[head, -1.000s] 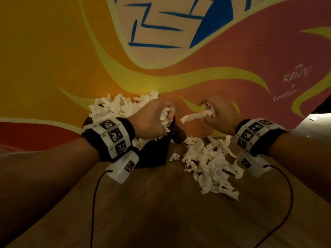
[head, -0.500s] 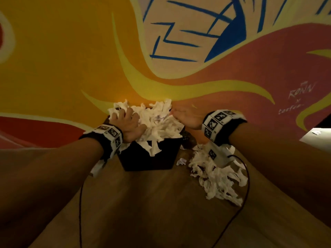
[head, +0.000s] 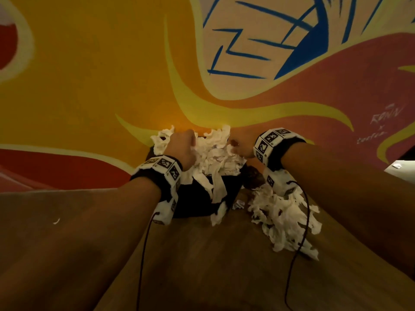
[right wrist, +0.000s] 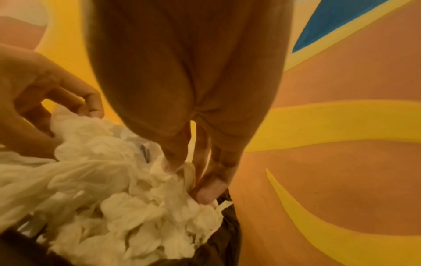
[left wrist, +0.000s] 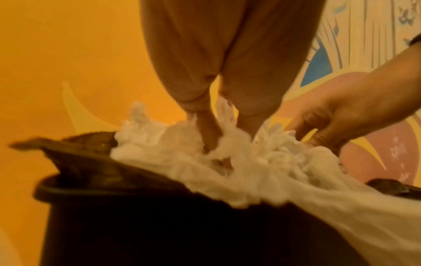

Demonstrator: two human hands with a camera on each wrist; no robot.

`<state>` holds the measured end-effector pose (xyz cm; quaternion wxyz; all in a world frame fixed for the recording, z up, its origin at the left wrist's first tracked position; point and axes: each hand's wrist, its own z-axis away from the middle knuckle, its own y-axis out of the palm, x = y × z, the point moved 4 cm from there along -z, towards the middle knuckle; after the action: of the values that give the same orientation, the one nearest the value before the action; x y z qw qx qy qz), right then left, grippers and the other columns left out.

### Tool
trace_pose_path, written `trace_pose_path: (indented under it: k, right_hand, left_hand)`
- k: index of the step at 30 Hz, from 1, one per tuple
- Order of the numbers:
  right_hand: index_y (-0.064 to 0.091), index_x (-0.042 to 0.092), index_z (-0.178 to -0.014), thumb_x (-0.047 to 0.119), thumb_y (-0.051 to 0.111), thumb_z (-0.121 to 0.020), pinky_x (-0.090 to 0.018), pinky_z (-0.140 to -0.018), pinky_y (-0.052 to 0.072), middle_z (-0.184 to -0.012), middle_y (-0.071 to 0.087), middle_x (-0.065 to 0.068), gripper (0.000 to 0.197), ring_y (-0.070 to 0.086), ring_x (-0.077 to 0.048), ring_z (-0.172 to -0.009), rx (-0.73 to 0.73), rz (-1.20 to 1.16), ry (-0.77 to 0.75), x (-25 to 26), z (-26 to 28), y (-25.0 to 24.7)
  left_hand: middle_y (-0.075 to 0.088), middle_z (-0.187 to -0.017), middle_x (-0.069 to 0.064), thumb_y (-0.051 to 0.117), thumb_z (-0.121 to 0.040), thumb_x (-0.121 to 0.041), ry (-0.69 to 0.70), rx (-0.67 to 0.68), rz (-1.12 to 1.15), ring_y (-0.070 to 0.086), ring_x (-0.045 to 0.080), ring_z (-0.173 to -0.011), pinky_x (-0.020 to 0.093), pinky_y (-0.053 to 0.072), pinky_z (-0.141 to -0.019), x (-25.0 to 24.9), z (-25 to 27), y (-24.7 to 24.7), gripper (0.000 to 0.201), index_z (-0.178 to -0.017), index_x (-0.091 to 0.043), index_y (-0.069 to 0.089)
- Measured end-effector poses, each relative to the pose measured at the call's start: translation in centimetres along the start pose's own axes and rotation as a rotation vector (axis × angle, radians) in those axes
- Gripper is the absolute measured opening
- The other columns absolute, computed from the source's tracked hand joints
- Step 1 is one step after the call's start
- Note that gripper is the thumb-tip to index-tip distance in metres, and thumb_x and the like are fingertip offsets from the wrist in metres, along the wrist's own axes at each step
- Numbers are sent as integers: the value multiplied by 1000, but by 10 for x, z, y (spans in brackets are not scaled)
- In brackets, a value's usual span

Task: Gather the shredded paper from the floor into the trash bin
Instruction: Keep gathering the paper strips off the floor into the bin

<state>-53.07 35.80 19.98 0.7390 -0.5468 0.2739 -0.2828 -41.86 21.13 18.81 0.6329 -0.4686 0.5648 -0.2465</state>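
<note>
Head view: a black bin (head: 197,203) sits mid-frame against the painted wall (head: 89,86), heaped well over its rim with white paper (head: 215,158). Both hands are down on top of that heap. The left hand (head: 182,147) is at the heap's left side, its fingers pushed into the shreds; the right hand (head: 241,143) is at the heap's right side, just across from it, with paper between the two. Strips hang over the bin's front edge, down its dark wall. A second pile (head: 283,221) of shreds lies on the wooden floor (head: 202,265) right of the bin, below the right wrist and apart from that hand. One small scrap (head: 238,204) lies between bin and pile.

In the left wrist view, the left hand's fingers (left wrist: 209,133) point down and sink into the paper, slightly parted, with shreds poking up between them. The right hand shows at the right edge, fingers bent onto the heap.

In the right wrist view, the right hand's fingertips (right wrist: 210,190) press down into the paper near the bin's dark liner (right wrist: 227,234); whether they pinch any strip I cannot tell. The left hand appears at the left edge, fingers curled loosely over the shreds.
</note>
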Motion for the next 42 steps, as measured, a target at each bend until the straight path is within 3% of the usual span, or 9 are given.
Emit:
trace_pose_path:
  k: [5, 7, 9, 15, 21, 26, 29, 35, 42]
  right_hand:
    - [64, 17, -119, 29, 56, -95, -33, -85, 51, -114, 65, 0, 28, 62, -22, -101, -9, -128, -14, 1, 2, 3]
    - [69, 17, -92, 20, 60, -93, -30, -77, 47, -93, 66, -1, 10, 61, -22, -85, -42, -170, -32, 2, 2, 9]
    - [49, 27, -60, 12, 63, -89, -25, -64, 38, -66, 50, 8, 36, 51, -19, -69, -92, -195, -60, -1, -2, 15]
    - [70, 7, -92, 1, 60, -80, -18, -54, 38, -90, 68, -7, 16, 54, -15, -75, -232, -284, -187, -12, -5, 19]
    - [68, 14, -97, 40, 52, -93, -33, -66, 48, -87, 70, -5, 30, 62, -22, -76, -51, -401, -310, -2, -9, 39]
    - [47, 19, -135, 69, 61, -75, -33, -89, 45, -135, 54, -5, 79, 54, -26, -115, 65, -358, -354, 4, -9, 43]
    - [58, 10, -119, 27, 72, -82, -37, -83, 51, -116, 61, -11, 43, 58, -28, -101, 1, -328, -360, 1, -16, 42]
    - [73, 13, -90, 16, 70, -85, -27, -69, 45, -92, 68, -6, 7, 58, -21, -85, -232, -559, -219, -17, -21, 45]
    - [58, 16, -75, -6, 61, -76, -25, -64, 36, -78, 56, 3, 22, 49, -10, -69, -446, -636, -250, -3, -20, 29]
  left_hand:
    - [62, -90, 18, 52, -85, 3, 23, -135, -45, 55, 32, -79, 35, 43, -65, -3, -6, 2, 11, -79, -7, 56]
    - [65, -86, 18, 53, -85, -1, 57, -122, -105, 58, 33, -81, 34, 45, -69, -1, -6, 4, 14, -76, -5, 62]
    - [66, -81, 16, 57, -88, -10, 79, -56, -143, 58, 29, -76, 33, 45, -67, 3, -3, 9, 18, -71, -6, 63]
    - [73, -96, 7, 50, -96, -45, -30, 352, -79, 65, 28, -80, 38, 52, -71, 12, 6, 16, 42, -93, -11, 75]
    - [59, -83, 6, 34, -102, -45, -146, 598, -251, 55, 24, -74, 32, 44, -72, -4, 3, 31, 46, -85, -12, 61]
    - [44, -59, 5, 33, -103, -39, -223, 625, -308, 37, 19, -53, 29, 35, -60, -17, -11, 31, 52, -61, -13, 46]
    - [39, -60, 5, 36, -103, -39, -248, 653, -268, 32, 19, -54, 31, 34, -63, -15, -13, 33, 49, -63, -11, 44]
    - [59, -105, -5, 65, -83, -54, -176, 712, -269, 57, 20, -99, 40, 46, -99, -3, -8, 28, 44, -99, -13, 69]
    - [66, -92, 4, 69, -85, -17, -83, 298, -166, 63, 24, -87, 31, 47, -68, -3, -19, 15, 16, -98, -9, 65]
